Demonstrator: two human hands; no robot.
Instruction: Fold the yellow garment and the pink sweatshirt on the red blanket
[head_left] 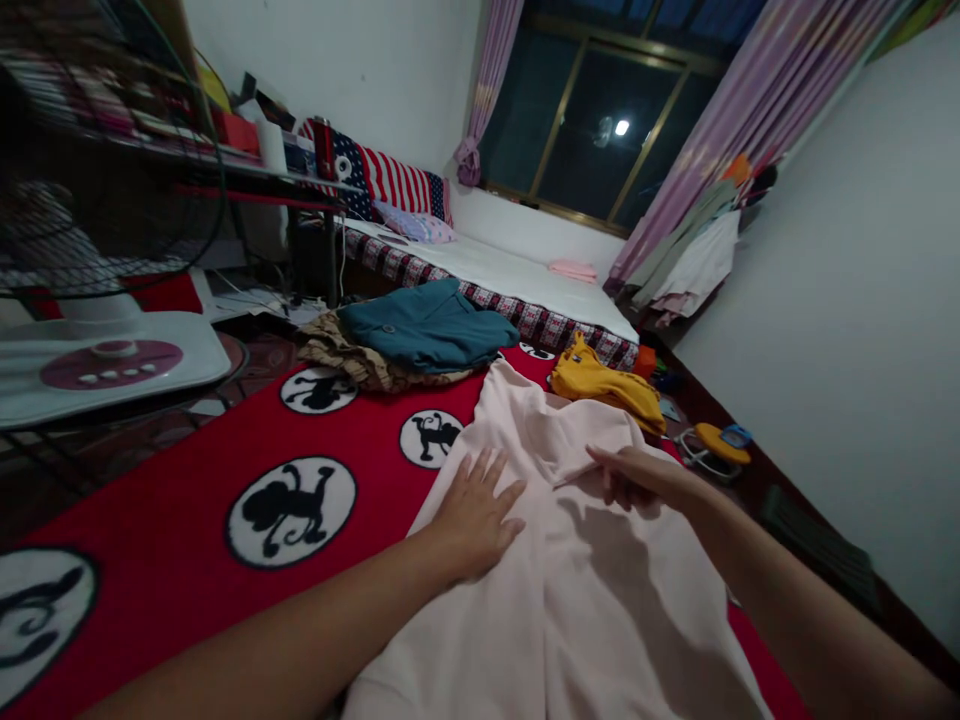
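Pale pink garment (570, 600) lies under my left hand (476, 515), spread flat; my right hand (637, 480) pinches its fold.

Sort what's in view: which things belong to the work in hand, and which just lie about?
In hand: pink garment, left hand flat on it, right hand pinching its fold.
Lying about: teal garment, tan garment beneath it, yellow garment, fan, bed.
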